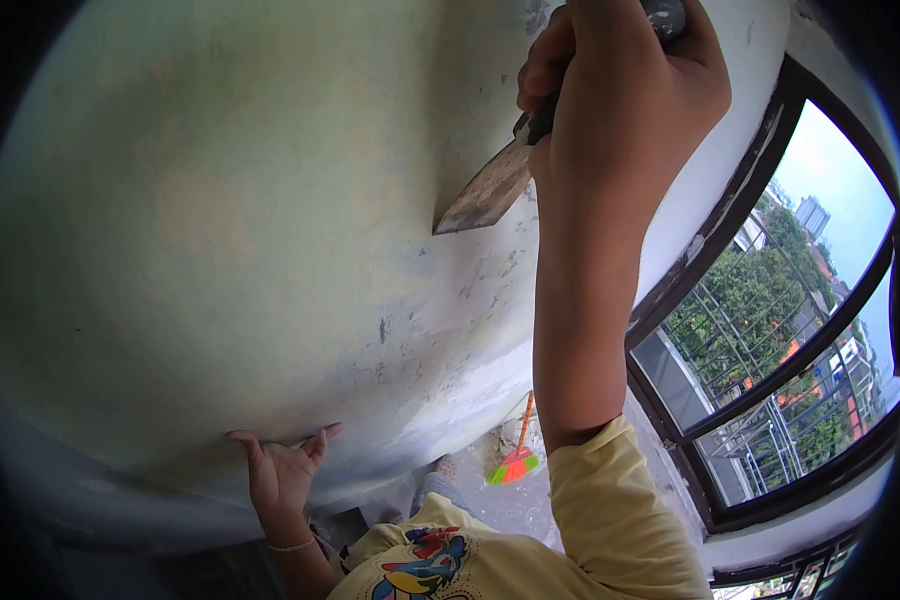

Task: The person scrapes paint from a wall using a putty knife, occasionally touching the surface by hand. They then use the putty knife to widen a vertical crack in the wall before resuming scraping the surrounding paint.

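Observation:
My right hand (630, 80) is wrapped round the dark handle of a putty knife (490, 190), high up in front of me. The knife's broad blade is stained and slants down to the left, its edge at the wall's surface. The wall (270, 230) is pale green, with worn patches and dark flecks below and right of the blade. Low on the left, my left hand (285, 470) has its fingers spread, the tips at the wall, and holds nothing.
A barred window (760, 330) with a dark frame stands on the right, trees and buildings outside. An orange-handled broom (515, 465) with green and orange bristles rests on the floor below, where pale debris lies.

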A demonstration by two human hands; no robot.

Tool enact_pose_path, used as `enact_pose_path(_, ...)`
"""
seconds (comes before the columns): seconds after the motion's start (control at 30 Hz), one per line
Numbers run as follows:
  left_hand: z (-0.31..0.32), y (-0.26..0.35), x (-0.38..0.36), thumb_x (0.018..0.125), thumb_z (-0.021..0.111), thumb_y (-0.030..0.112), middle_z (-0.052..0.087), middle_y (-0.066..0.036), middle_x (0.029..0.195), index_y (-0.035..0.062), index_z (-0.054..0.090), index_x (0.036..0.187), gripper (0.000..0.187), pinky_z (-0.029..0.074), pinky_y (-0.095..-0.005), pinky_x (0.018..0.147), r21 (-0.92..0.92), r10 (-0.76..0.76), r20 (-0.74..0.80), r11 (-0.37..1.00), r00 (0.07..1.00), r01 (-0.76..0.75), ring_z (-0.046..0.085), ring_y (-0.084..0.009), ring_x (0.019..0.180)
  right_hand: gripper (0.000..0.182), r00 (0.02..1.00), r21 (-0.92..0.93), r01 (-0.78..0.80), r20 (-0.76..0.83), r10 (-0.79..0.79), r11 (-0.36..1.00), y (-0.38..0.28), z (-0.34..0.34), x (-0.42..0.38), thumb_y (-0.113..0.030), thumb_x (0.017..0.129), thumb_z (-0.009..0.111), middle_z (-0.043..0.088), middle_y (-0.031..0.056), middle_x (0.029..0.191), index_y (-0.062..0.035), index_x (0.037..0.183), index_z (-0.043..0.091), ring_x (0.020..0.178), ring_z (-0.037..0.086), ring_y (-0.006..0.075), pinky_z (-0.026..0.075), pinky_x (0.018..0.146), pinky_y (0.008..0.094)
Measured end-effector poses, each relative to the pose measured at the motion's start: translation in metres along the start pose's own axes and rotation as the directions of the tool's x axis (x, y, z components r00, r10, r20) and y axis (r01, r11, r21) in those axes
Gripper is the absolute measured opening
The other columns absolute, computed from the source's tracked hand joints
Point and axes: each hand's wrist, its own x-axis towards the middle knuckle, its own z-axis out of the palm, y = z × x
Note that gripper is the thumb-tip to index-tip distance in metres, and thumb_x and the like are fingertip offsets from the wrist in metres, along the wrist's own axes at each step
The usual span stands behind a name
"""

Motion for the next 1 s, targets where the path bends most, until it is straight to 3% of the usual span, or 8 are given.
enact_pose_path(0.03, -0.001, 0.0, 0.0, 0.084, 0.06, 0.066, 0.009, -0.023, 0.161, 0.015, 0.015, 0.156, 0.1, 0.045, -0.0479, 0.099, -0.025, -0.006, -0.009, 1.0, 1.0, 0.006, 0.014, -0.0639, 0.138, 0.025, 0.996, 0.033, 0.091, 0.01, -0.091, 0.995, 0.0, -0.001, 0.003, -0.007, 0.085, 0.063, 0.045, -0.0001, 0.046, -0.0106, 0.066, 0.047, 0.032, 0.035, 0.0061, 0.029, 0.03, 0.0233)
enact_pose_path(0.3, 0.003, 0.001, 0.0, 0.084, 0.06, 0.066, 0.01, -0.023, 0.161, 0.014, 0.014, 0.156, 0.1, 0.045, -0.0476, 0.1, -0.022, -0.016, 0.005, 1.0, 1.0, 0.016, 0.014, -0.0637, 0.137, 0.024, 0.999, -0.048, -0.03, -0.037, 0.028, 0.998, 0.004, -0.002, -0.003, -0.009, 0.087, 0.064, 0.045, -0.0001, 0.047, -0.01, 0.07, 0.048, 0.032, 0.035, 0.006, 0.03, 0.031, 0.0236)
enact_pose_path(0.37, 0.0, 0.001, 0.0, 0.084, 0.06, 0.066, 0.011, -0.023, 0.161, 0.0134, 0.015, 0.156, 0.1, 0.045, -0.0477, 0.099, 0.022, -0.009, 0.024, 1.0, 1.0, 0.009, 0.016, -0.0631, 0.137, 0.022, 0.998, 0.022, -0.041, 0.043, 0.04, 0.999, 0.009, -0.008, 0.007, -0.007, 0.087, 0.063, 0.046, 0.0, 0.048, -0.009, 0.07, 0.049, 0.033, 0.036, 0.0061, 0.03, 0.031, 0.0239)
enact_pose_path(0.5, 0.004, 0.001, 0.0, 0.084, 0.06, 0.067, 0.013, -0.023, 0.16, 0.0133, 0.016, 0.156, 0.1, 0.045, -0.048, 0.099, -0.015, -0.007, -0.011, 1.0, 1.0, 0.007, 0.017, -0.0628, 0.137, 0.02, 0.984, 0.138, 0.129, 0.106, -0.144, 0.982, 0.014, -0.009, 0.02, -0.006, 0.085, 0.061, 0.047, 0.0001, 0.048, -0.0084, 0.069, 0.049, 0.033, 0.037, 0.0066, 0.03, 0.031, 0.0245)
enact_pose_path(0.6, -0.001, 0.001, 0.001, 0.083, 0.061, 0.067, 0.013, -0.023, 0.16, 0.0132, 0.015, 0.156, 0.101, 0.045, -0.0481, 0.098, -0.014, -0.007, 0.003, 1.0, 1.0, 0.007, 0.017, -0.0633, 0.137, 0.021, 0.998, 0.116, -0.055, 0.004, 0.055, 0.992, 0.007, -0.012, 0.011, -0.007, 0.085, 0.062, 0.046, 0.0002, 0.048, -0.0084, 0.069, 0.049, 0.033, 0.037, 0.0065, 0.03, 0.032, 0.0245)
enact_pose_path(0.67, -0.006, 0.002, 0.002, 0.083, 0.061, 0.067, 0.008, -0.024, 0.162, 0.0111, 0.014, 0.157, 0.104, 0.043, -0.0467, 0.101, 0.0, -0.014, 0.031, 1.0, 0.999, 0.014, 0.001, -0.0612, 0.142, 0.022, 0.986, -0.118, -0.164, -0.01, 0.164, 0.979, 0.016, -0.012, 0.003, -0.006, 0.086, 0.062, 0.045, -0.0001, 0.047, -0.0087, 0.069, 0.048, 0.033, 0.037, 0.006, 0.03, 0.032, 0.0241)
enact_pose_path(0.9, 0.001, 0.0, 0.0, 0.082, 0.063, 0.066, 0.008, -0.023, 0.162, 0.0103, 0.015, 0.156, 0.104, 0.044, -0.0472, 0.101, -0.004, -0.013, 0.002, 1.0, 1.0, 0.013, 0.001, -0.0615, 0.141, 0.023, 0.998, 0.046, 0.048, -0.047, -0.045, 0.998, 0.005, -0.01, 0.01, -0.004, 0.086, 0.061, 0.044, -0.001, 0.046, -0.0092, 0.069, 0.047, 0.033, 0.035, 0.0055, 0.028, 0.031, 0.0236)
enact_pose_path(1.0, 0.002, 0.001, 0.001, 0.082, 0.063, 0.065, 0.008, -0.023, 0.162, 0.0103, 0.015, 0.156, 0.104, 0.044, -0.0474, 0.101, -0.017, -0.014, 0.016, 1.0, 1.0, 0.014, 0.001, -0.0614, 0.142, 0.023, 0.998, 0.027, -0.024, -0.049, 0.025, 0.999, 0.008, -0.015, -0.002, -0.005, 0.086, 0.062, 0.045, -0.0008, 0.047, -0.0089, 0.07, 0.047, 0.033, 0.037, 0.0056, 0.029, 0.031, 0.0235)
